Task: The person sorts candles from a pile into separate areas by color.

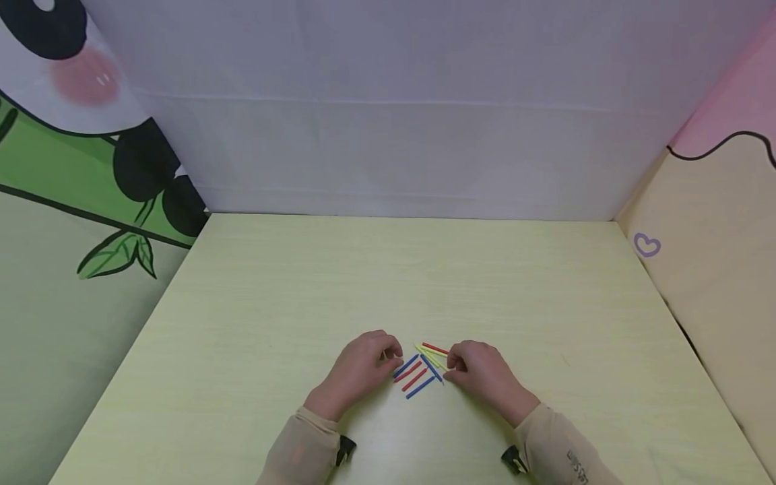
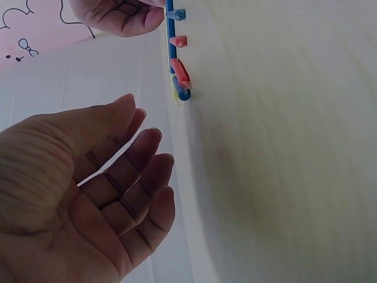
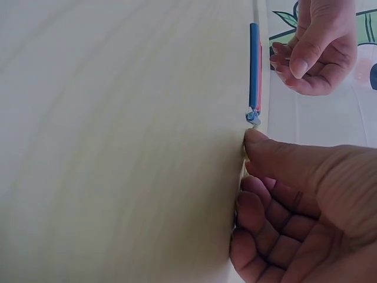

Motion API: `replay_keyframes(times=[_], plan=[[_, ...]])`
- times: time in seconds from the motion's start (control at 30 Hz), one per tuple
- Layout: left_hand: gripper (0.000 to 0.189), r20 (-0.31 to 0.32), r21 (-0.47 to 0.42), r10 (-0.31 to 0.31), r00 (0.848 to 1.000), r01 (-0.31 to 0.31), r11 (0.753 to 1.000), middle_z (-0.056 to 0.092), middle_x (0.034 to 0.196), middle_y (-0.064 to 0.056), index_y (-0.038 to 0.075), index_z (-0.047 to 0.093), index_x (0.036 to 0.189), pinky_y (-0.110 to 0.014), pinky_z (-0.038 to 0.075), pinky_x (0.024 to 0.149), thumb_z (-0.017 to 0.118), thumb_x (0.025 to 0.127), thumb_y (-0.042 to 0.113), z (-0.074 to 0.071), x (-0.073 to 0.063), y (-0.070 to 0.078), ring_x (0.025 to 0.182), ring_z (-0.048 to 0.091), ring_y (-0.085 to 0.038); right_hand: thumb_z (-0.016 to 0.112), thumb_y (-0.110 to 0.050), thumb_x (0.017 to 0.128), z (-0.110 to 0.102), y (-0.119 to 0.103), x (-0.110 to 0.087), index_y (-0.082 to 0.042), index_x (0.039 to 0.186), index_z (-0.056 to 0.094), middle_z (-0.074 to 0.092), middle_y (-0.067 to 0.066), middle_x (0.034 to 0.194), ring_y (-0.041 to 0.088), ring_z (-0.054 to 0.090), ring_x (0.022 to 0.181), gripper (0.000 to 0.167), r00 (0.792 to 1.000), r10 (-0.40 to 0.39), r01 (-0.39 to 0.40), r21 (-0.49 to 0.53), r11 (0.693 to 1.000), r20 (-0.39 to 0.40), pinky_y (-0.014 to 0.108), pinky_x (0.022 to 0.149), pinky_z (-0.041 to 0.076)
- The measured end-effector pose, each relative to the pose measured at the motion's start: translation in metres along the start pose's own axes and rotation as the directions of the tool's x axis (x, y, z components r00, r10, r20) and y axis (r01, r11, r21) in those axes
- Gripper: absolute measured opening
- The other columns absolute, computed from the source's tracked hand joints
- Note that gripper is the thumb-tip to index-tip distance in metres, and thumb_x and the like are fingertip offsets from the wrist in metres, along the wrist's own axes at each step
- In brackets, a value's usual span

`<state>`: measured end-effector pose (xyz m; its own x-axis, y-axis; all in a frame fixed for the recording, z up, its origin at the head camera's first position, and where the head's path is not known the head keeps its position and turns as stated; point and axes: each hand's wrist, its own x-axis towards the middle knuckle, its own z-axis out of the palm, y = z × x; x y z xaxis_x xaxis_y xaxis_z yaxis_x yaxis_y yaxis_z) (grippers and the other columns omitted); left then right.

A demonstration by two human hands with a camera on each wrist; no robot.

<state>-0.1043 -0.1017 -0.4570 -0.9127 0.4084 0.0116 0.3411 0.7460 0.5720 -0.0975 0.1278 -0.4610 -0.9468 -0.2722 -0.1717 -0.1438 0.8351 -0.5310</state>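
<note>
Thin coloured sticks lie on the table between the two hands. In the head view, a blue stick (image 1: pixel 419 388), two red sticks (image 1: pixel 414 380) and another blue one (image 1: pixel 406 366) lie side by side on a slant. A further blue stick (image 1: pixel 432 369) runs across their upper right ends. Yellow sticks and one red stick (image 1: pixel 435 348) lie behind it. My left hand (image 1: pixel 371 360) hovers beside the left ends, fingers loosely curved and holding nothing. With thumb and forefinger, my right hand (image 1: pixel 483 372) pinches the end of a yellow stick (image 1: pixel 440 366), its grip partly hidden.
The pale wooden table (image 1: pixel 291 283) stretches out around the sticks. A plain grey back wall (image 1: pixel 388 155) and printed side panels (image 1: pixel 697 269) border it. Dark wrist straps (image 1: pixel 345 449) show at both sleeves.
</note>
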Motion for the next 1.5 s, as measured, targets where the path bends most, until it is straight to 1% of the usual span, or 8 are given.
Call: replay_keyframes(times=[0.3, 0.63, 0.83, 0.9, 1.27, 1.5], plan=[[0.006, 0.004, 0.005, -0.002, 1.0, 0.002, 1.0, 0.058, 0.082, 0.01, 0.017, 0.07, 0.092, -0.027, 0.046, 0.071, 0.074, 0.087, 0.019, -0.0009, 0.001, -0.0004, 0.075, 0.051, -0.009, 0.081, -0.013, 0.079, -0.0003, -0.0001, -0.0004, -0.013, 0.076, 0.064, 0.051, -0.005, 0.068, 0.013, 0.046, 0.066, 0.018, 1.0, -0.015, 0.015, -0.009, 1.0, -0.021, 0.03, 0.064, 0.04], [0.007, -0.003, 0.017, -0.003, 1.0, 0.003, 1.0, 0.057, 0.08, 0.01, 0.017, 0.069, 0.09, -0.027, 0.045, 0.069, 0.075, 0.086, 0.02, -0.0017, 0.0013, -0.0013, 0.074, 0.05, -0.009, 0.081, -0.016, 0.08, -0.0003, 0.001, -0.0009, -0.014, 0.071, 0.063, 0.051, -0.006, 0.065, 0.013, 0.045, 0.063, 0.02, 0.999, -0.014, 0.013, -0.039, 0.999, -0.046, 0.031, 0.064, 0.04], [0.01, -0.024, 0.03, 0.013, 1.0, -0.012, 0.999, 0.055, 0.079, 0.011, 0.018, 0.066, 0.086, -0.026, 0.044, 0.067, 0.076, 0.085, 0.018, -0.0021, 0.0014, -0.0024, 0.073, 0.049, -0.009, 0.08, -0.015, 0.081, -0.0005, 0.001, 0.0002, -0.014, 0.071, 0.064, 0.051, -0.006, 0.065, 0.013, 0.045, 0.064, 0.019, 0.999, -0.015, 0.012, -0.05, 0.999, -0.048, 0.032, 0.066, 0.04], [0.01, -0.027, 0.029, 0.009, 1.0, -0.009, 1.0, 0.055, 0.079, 0.011, 0.018, 0.066, 0.086, -0.026, 0.044, 0.068, 0.076, 0.085, 0.018, -0.0023, 0.0014, -0.0024, 0.073, 0.049, -0.008, 0.08, -0.015, 0.081, -0.0005, 0.001, 0.0005, -0.014, 0.072, 0.064, 0.052, -0.007, 0.065, 0.013, 0.045, 0.064, 0.018, 0.999, -0.014, 0.012, -0.051, 0.999, -0.051, 0.032, 0.066, 0.04], [0.009, -0.011, 0.032, -0.002, 1.0, 0.003, 0.999, 0.054, 0.079, 0.011, 0.018, 0.067, 0.087, -0.026, 0.045, 0.068, 0.075, 0.086, 0.019, -0.0023, 0.0025, -0.0029, 0.073, 0.049, -0.009, 0.078, -0.014, 0.082, -0.0013, 0.0022, 0.0006, -0.012, 0.072, 0.066, 0.053, -0.006, 0.066, 0.013, 0.046, 0.063, 0.016, 0.998, -0.017, 0.014, -0.045, 0.999, -0.061, 0.031, 0.066, 0.041], [0.009, -0.005, 0.021, -0.016, 1.0, 0.016, 1.0, 0.054, 0.078, 0.011, 0.018, 0.067, 0.086, -0.026, 0.044, 0.068, 0.075, 0.086, 0.019, -0.0022, 0.0023, -0.0026, 0.073, 0.049, -0.009, 0.077, -0.013, 0.082, -0.0002, 0.0061, 0.0016, -0.012, 0.075, 0.068, 0.054, -0.006, 0.067, 0.013, 0.046, 0.065, 0.012, 0.998, -0.017, 0.015, -0.042, 0.999, -0.054, 0.031, 0.066, 0.042]])
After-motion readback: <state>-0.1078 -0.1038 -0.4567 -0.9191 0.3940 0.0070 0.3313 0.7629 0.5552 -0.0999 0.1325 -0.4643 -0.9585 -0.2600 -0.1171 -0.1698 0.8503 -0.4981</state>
